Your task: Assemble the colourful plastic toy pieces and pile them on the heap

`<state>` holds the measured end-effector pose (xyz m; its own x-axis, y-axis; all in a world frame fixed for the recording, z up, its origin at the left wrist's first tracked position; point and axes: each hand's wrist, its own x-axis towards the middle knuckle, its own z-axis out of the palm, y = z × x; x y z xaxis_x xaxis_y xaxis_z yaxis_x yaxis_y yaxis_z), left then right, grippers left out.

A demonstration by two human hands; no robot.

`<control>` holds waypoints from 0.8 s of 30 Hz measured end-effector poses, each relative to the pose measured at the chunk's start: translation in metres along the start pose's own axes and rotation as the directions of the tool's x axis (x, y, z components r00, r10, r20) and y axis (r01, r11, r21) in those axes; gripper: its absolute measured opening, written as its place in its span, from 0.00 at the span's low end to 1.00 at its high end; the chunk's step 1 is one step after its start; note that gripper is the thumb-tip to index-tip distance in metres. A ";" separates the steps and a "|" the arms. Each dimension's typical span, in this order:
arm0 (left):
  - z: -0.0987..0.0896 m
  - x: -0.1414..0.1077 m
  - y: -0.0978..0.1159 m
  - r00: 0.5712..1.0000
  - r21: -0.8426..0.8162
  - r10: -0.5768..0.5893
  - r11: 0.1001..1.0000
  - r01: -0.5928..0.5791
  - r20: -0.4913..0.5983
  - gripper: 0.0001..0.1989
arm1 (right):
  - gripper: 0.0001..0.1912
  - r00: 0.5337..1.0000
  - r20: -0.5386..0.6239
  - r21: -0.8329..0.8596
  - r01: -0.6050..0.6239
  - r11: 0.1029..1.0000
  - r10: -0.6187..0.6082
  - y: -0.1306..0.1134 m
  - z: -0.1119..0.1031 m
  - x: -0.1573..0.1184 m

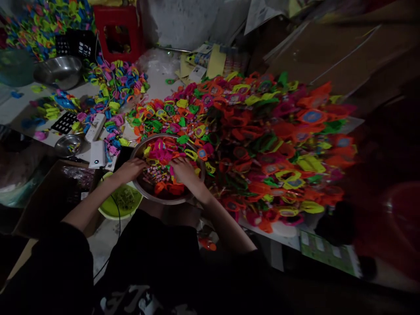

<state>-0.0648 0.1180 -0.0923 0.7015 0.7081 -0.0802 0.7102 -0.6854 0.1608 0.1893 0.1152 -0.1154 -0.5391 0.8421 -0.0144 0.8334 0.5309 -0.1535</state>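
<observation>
Reaching into metal bowl [167,202] with left hand [135,169] and right hand [184,171] — among plastic pieces [161,152]. Cannot tell — open or gripping.

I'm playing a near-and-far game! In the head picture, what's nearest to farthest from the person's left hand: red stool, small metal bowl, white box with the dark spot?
From the left hand:
1. White box: just to its left.
2. Small metal bowl: farther left, past the box.
3. Red stool: way at the back.
</observation>
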 end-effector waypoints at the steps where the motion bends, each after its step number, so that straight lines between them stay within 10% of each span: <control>1: 0.003 0.008 0.003 0.997 0.051 0.068 0.996 -0.070 0.044 0.15 | 0.19 1.000 0.006 0.003 -0.004 1.000 0.004 0.004 -0.001 -0.001; 10: 0.027 0.058 -0.012 0.953 0.252 0.224 0.929 -0.272 0.206 0.16 | 0.21 0.999 -0.021 0.091 0.041 0.995 -0.039 0.013 0.014 -0.013; 24: 0.033 0.078 -0.031 0.888 0.065 0.333 0.926 -0.371 0.317 0.11 | 0.21 0.993 -0.082 0.104 0.099 0.990 -0.091 0.017 0.027 -0.015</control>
<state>-0.0307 0.1888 -0.1361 0.8783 0.3463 -0.3297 0.4015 -0.9086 0.1150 0.2078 0.1090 -0.1441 -0.6006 0.7955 0.0807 0.7589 0.5989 -0.2557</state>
